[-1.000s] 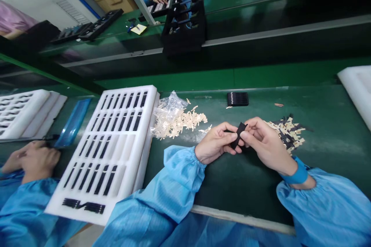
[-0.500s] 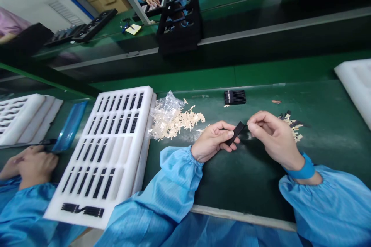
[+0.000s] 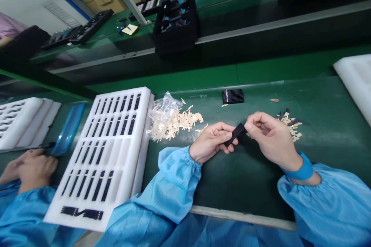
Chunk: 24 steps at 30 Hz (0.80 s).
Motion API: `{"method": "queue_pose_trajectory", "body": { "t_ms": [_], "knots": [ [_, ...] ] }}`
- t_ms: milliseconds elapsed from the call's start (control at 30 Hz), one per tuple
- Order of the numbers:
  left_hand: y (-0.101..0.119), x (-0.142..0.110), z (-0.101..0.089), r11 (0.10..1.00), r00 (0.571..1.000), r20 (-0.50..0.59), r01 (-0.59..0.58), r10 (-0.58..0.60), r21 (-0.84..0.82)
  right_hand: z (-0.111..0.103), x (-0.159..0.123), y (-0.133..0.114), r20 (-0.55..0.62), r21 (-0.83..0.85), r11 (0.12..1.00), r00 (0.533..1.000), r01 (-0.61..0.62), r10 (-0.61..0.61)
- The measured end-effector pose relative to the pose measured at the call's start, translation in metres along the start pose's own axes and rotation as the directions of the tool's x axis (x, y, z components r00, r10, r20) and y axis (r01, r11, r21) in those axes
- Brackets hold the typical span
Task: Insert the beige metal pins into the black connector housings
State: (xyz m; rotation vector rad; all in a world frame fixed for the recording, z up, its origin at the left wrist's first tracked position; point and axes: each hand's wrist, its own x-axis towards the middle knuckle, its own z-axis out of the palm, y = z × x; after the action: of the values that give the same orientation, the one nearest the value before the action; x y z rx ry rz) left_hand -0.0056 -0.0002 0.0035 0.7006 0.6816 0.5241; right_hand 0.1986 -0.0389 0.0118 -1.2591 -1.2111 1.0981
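My left hand [image 3: 211,142] grips a small flat black strip [image 3: 235,134] between thumb and fingers, just above the green bench [image 3: 255,185]. My right hand [image 3: 269,136] is closed in a pinch at the strip's upper right end, touching it. A heap of small beige tabs [image 3: 185,120] beside a crumpled clear bag [image 3: 164,112] lies left of my hands. A smaller heap of beige and black scraps [image 3: 291,125] lies behind my right hand.
A white foam tray [image 3: 116,150] with slots holding black strips sits at left. A stack of black strips [image 3: 233,96] lies further back. Another foam block [image 3: 355,81] is at the right edge. A co-worker's hands [image 3: 27,166] rest at far left; another person works across the line by black racks [image 3: 176,19].
My hands have drawn slightly apart: the right hand, earlier wrapped over the strip with the left, now pinches only its end. The view has shifted a little.
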Motion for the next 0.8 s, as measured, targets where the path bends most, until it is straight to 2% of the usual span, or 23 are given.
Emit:
{"method": "queue_pose_trajectory", "body": {
  "t_ms": [433,600,633,733,800],
  "knots": [
    [0.001,0.0,-0.001,1.0,1.0,-0.017,0.017,-0.017,0.019,0.002,0.004,-0.005,0.035,0.025,0.997,0.996,-0.08,0.079],
    [0.003,0.0,0.0,1.0,0.995,-0.095,0.002,0.001,0.026,0.0,0.006,0.0,-0.096,-0.008,0.994,0.989,-0.113,0.112],
    [0.003,0.0,0.0,1.0,0.996,-0.092,0.001,0.002,0.024,0.001,0.005,-0.001,-0.08,-0.007,0.994,0.991,-0.111,0.11],
    [0.002,-0.001,0.001,1.0,0.998,-0.063,-0.011,0.012,0.018,0.008,0.001,-0.005,0.088,0.015,0.998,0.994,-0.063,0.061],
    [0.002,-0.001,0.002,1.0,0.999,-0.047,-0.014,0.014,0.006,0.013,-0.003,-0.006,0.136,0.045,0.999,0.991,-0.026,0.02]
  ]
}}
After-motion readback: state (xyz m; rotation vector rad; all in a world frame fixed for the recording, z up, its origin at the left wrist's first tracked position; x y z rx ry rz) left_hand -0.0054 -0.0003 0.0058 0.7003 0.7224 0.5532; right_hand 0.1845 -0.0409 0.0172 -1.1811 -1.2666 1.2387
